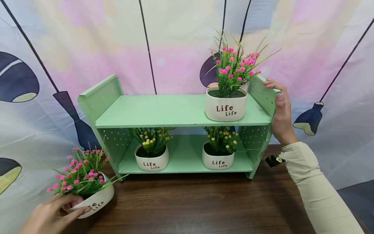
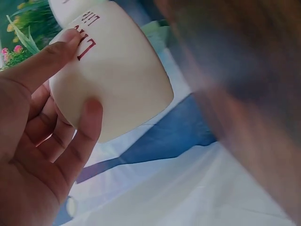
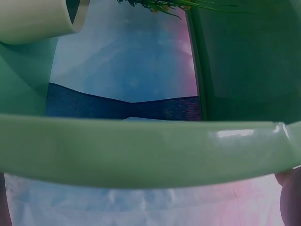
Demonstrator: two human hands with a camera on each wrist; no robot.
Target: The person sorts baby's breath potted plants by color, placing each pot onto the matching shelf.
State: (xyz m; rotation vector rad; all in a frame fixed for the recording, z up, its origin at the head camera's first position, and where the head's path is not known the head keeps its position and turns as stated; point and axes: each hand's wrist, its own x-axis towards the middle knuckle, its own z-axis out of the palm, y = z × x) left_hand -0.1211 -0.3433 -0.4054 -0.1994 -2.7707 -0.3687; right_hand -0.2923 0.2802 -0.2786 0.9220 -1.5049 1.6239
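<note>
At the lower left of the head view, my left hand [image 1: 54, 213] pinches the rim of a white flowerpot [image 1: 103, 196] with pink flowers [image 1: 76, 172]. The pot is tilted, and the left wrist view shows fingers and thumb on either side of its wall [image 2: 129, 80]. A two-tier light green shelf [image 1: 152, 110] stands in the middle. My right hand [image 1: 282, 113] grips the top of its right side panel [image 1: 264, 96]; the right wrist view shows this panel [image 3: 141, 153] close up, with little of the hand visible.
Another pink-flowered pot [image 1: 225, 105] stands on the upper tier's right end. Two yellow-flowered pots [image 1: 152, 159] stand on the lower tier. The shelf rests on a dark wooden table [image 1: 187, 201] in front of a patterned cloth backdrop [image 1: 175, 42].
</note>
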